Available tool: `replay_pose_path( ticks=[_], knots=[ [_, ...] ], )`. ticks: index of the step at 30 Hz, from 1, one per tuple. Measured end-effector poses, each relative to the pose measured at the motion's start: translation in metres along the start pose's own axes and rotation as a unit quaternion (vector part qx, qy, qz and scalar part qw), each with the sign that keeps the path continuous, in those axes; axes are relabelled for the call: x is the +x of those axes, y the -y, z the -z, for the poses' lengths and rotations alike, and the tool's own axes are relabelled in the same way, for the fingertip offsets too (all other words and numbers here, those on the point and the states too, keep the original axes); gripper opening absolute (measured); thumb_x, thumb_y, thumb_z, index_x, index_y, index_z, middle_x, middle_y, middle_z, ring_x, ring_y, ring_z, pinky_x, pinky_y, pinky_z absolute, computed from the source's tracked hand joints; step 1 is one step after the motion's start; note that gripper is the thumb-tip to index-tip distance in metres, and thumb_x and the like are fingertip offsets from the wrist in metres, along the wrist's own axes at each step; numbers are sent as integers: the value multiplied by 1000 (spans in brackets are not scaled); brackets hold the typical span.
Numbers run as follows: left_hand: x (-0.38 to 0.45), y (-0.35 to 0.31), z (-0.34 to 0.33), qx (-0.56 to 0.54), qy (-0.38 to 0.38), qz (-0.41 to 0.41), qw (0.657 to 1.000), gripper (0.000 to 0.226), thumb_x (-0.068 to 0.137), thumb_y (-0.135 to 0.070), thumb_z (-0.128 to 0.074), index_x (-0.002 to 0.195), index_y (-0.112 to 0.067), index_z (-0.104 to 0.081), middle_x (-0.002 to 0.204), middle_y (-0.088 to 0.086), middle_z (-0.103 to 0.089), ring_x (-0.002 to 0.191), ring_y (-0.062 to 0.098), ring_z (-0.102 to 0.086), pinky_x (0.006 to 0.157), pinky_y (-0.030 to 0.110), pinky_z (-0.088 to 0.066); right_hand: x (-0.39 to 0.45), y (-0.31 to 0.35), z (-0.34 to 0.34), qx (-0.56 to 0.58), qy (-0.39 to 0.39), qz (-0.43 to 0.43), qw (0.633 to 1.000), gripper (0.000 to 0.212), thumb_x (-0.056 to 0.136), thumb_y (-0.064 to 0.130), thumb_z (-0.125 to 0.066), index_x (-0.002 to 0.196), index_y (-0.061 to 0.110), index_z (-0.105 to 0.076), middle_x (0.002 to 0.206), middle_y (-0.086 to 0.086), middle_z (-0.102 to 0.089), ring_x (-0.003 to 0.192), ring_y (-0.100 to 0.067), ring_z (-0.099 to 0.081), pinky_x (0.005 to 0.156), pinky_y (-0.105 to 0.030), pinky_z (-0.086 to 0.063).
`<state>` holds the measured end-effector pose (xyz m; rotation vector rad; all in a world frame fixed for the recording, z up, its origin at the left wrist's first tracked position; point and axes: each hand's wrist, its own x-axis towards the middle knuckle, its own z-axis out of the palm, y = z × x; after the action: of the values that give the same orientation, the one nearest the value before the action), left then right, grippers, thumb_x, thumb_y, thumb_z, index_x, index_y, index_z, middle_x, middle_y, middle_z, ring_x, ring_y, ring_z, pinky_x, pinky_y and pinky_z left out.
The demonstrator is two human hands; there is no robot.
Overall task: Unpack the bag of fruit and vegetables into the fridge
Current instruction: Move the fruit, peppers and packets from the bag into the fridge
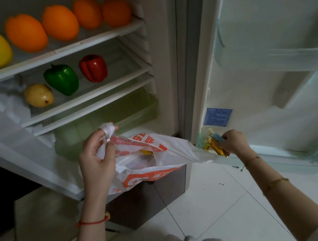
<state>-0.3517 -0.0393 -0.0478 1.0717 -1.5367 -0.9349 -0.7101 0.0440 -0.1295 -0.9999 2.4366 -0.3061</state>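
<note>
Bag (pixel 151 164) is gripped at its knotted handle by curled left hand (pixel 97 163), before the open fridge (pixel 150 62). Snack packets (pixel 214 145) are pinched by right hand (pixel 233 142) at the door's bottom rack (pixel 245 155).

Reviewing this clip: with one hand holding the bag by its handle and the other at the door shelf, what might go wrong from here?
1. The left hand grips only one knotted handle of the plastic bag; its mouth gapes and sags, so the yellow item inside might slip out onto the floor.
2. The right hand pinches several small packets at once by the bottom door shelf; one may drop.
3. The green pepper sits near its shelf's front edge and may roll off if bumped.
</note>
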Motion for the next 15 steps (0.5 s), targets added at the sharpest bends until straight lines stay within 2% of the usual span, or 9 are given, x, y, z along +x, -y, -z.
replay_pose_path(
  ticks=[2, 5, 7, 10, 13, 15],
  knots=[
    [-1, -2, 0, -2, 3, -1, 1000, 42, 89, 5, -53, 119, -22, -65, 123, 7, -67, 118, 23, -61, 100, 47, -51, 4, 6, -9, 1, -16, 9, 1000, 52, 90, 38, -62, 47, 10, -50, 48, -4, -54, 46, -15, -48, 47, -25, -37],
    [-3, -5, 1, -3, 3, -5, 1000, 48, 89, 9, -53, 114, -30, -65, 121, 6, -67, 117, 21, -62, 98, 38, -51, 7, 11, -17, 36, -8, -10, 999, 50, 90, 36, -63, 47, 11, -52, 47, -1, -52, 44, -13, -47, 44, -23, -34],
    [-3, -4, 2, -1, 8, -9, 1000, 44, 89, 10, -52, 118, -20, -65, 121, 6, -67, 118, 20, -61, 100, 37, -50, 8, 12, -21, 35, 9, -7, 999, 45, 90, 39, -62, 59, 6, -65, 57, -6, -61, 51, -16, -52, 49, -24, -40],
    [-4, -1, 4, 2, 8, -10, 1000, 42, 89, 10, -53, 120, -14, -65, 122, 7, -67, 118, 20, -61, 100, 38, -50, 10, 9, -25, 25, 31, 1, 999, 41, 89, 41, -63, 90, 1, -74, 86, -14, -73, 73, -24, -61, 69, -31, -47],
    [-5, -2, 5, -8, 8, -10, 1000, 45, 89, 11, -52, 119, -20, -64, 122, 6, -68, 118, 20, -62, 99, 38, -51, 6, 8, -19, 5, 0, 13, 1000, 41, 92, 41, -59, 95, 3, -74, 96, -14, -71, 86, -28, -62, 75, -32, -49],
    [-4, 0, 6, -10, 11, -9, 1000, 45, 89, 11, -52, 118, -22, -65, 121, 5, -68, 118, 19, -62, 100, 41, -51, 3, 11, -13, -33, -38, 24, 998, 35, 92, 37, -58, 92, 4, -70, 94, -13, -68, 88, -31, -64, 76, -35, -51]
  ],
)
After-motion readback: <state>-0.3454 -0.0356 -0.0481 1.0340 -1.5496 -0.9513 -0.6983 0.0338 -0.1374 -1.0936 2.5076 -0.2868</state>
